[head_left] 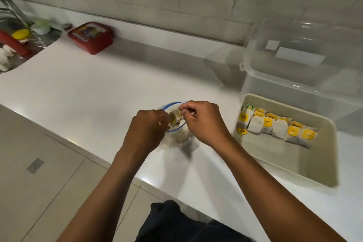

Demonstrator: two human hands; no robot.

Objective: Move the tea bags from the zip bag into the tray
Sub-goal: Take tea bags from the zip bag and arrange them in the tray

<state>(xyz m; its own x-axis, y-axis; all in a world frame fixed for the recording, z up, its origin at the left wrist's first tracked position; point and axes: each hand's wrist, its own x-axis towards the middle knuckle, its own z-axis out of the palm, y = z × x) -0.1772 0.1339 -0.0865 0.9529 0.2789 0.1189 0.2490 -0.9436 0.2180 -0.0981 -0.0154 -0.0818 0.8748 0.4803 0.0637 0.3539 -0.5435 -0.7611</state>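
Head view, where we stood: we looked down at a white tabletop (98, 84) with our two hands out in front.
Zip bag: the zip bag (176, 133) stood on the tabletop near its front edge, its blue-rimmed mouth wide open and facing up.
Left hand: our left hand (149, 125) gripped the near side of the bag's mouth, we think to keep it open and steady.
Right hand: our right hand (202, 122) had its fingers curled at the bag's mouth and pinched a tea bag (174, 117) at the top of the pile inside. The picture was blurry there, so we could not tell if it held one or more.
Tray: the tan tray (275, 167) sat to the right of the bag, close enough for a short reach.
Tea bags in the tray: a tidy row of tea bags (275, 125) with yellow tags lay along the far side. We counted about ten, but they overlapped, so we were not sure.
Room left: the near half of the tray was bare, so more rows could fit.
Tea bags in the bag: a heap we could not count.
Clear box: one big clear box (304, 61) stood behind the tray.
Red tub: one red tub (91, 37) sat far back on the left, near the sink (19, 41).
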